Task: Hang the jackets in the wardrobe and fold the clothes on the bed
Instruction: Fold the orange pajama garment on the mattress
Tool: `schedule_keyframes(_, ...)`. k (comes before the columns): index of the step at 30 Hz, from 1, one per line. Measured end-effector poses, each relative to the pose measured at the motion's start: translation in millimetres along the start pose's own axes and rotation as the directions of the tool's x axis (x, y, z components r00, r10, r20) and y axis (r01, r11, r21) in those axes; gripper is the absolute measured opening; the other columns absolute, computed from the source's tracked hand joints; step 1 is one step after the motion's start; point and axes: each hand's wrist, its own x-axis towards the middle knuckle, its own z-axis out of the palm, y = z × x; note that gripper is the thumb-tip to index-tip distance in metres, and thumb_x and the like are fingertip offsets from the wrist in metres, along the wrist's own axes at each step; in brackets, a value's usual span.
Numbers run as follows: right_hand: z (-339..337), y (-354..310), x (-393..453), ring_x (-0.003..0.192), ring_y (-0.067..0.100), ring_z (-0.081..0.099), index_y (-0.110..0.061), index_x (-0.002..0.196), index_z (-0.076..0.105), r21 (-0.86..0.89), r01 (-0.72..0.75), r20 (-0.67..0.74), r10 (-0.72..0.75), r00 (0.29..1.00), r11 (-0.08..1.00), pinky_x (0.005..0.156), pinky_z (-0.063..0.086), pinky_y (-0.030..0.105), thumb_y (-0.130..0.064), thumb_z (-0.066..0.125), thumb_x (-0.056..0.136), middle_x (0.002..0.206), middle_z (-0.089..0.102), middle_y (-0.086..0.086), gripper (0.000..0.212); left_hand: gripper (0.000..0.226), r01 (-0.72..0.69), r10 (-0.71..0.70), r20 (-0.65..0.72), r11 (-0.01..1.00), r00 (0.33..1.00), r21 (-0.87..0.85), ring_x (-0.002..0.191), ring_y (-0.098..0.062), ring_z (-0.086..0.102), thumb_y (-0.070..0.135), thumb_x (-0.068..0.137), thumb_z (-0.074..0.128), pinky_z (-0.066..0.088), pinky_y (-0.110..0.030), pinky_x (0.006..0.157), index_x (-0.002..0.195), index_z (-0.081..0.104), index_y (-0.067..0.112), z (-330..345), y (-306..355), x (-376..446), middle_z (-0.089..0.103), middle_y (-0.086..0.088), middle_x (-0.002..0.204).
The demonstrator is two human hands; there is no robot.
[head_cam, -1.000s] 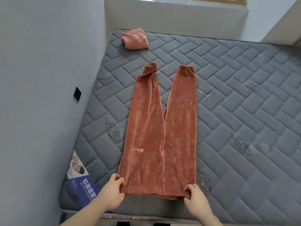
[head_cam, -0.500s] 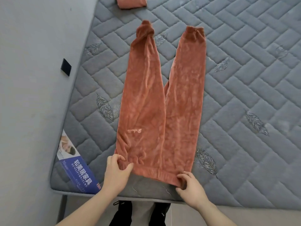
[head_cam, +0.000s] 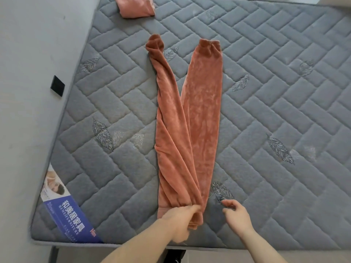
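While the left hand reaches across at the near edge of the bed, its grip is clenched on the waistband of the rust-coloured trousers, bunching the cloth into a wad between thumb and fingers. I judge this pull is meant to lay the left leg over the right one, halving the garment lengthwise. Just beside it, the right hand hovers over the mattress with its grip released, fingers loosely curled and holding nothing, touching no cloth; it looks ready to pin or smooth the fold.

Beyond the hands, the trousers lie along the bed, waistband near, cuffs far. Their fabric is a plush, velvety fleece that catches light in pale patches and drapes in soft diagonal creases where the left leg twists over. Both cuffs are gathered and elastic, and they lie apart. Underneath, the mattress is grey, quilted in a herringbone pattern with embroidered leaves, and a blue label sits at its near left corner.

At the far edge lies a folded garment of the same colour.
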Motion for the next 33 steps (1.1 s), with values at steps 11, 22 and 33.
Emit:
schedule_keyframes(11,38.1,-96.1,43.7,0.099,0.009,0.065,-0.025,0.123,0.066,0.07,0.167,0.073,-0.172,0.982,0.983,0.089,0.044,0.023,-0.024,0.074,0.091,0.113,0.07,-0.007,0.032,0.034,0.17,-0.339,-0.496,0.92,0.8,-0.354,0.087,0.002,0.061,0.016,0.082,0.064,0.051,-0.028,0.082,0.102,0.059,0.043,-99.1,-80.3,-2.9,0.056,0.02,0.11)
schedule_keyframes(22,83.2,-184.5,82.8,0.077,0.007,0.064,-0.025,0.084,0.068,0.021,0.261,-0.035,-0.26,0.965,0.965,0.073,0.052,0.026,-0.032,0.071,0.089,0.077,0.07,-0.013,0.009,0.057,0.21,-0.33,-0.532,0.939,0.78,-0.274,0.132,-0.014,0.045,0.025,0.086,0.068,0.043,-0.034,0.105,0.139,0.048,0.027,-164.4,-143.6,49.1,0.037,0.009,0.15)
schedule_keyframes(33,24.3,-157.9,97.8,0.083,0.028,0.064,-0.022,0.082,0.06,0.098,0.079,-0.307,-0.046,0.951,0.992,0.077,0.05,0.043,-0.022,0.061,0.094,0.076,0.067,-0.002,0.012,0.085,0.402,-0.427,-0.523,0.9,0.738,-0.168,0.155,-0.036,0.008,0.04,0.088,0.071,0.025,-0.047,0.124,0.157,0.026,0.019,-235.9,-146.3,105.2,0.005,-0.01,0.169)
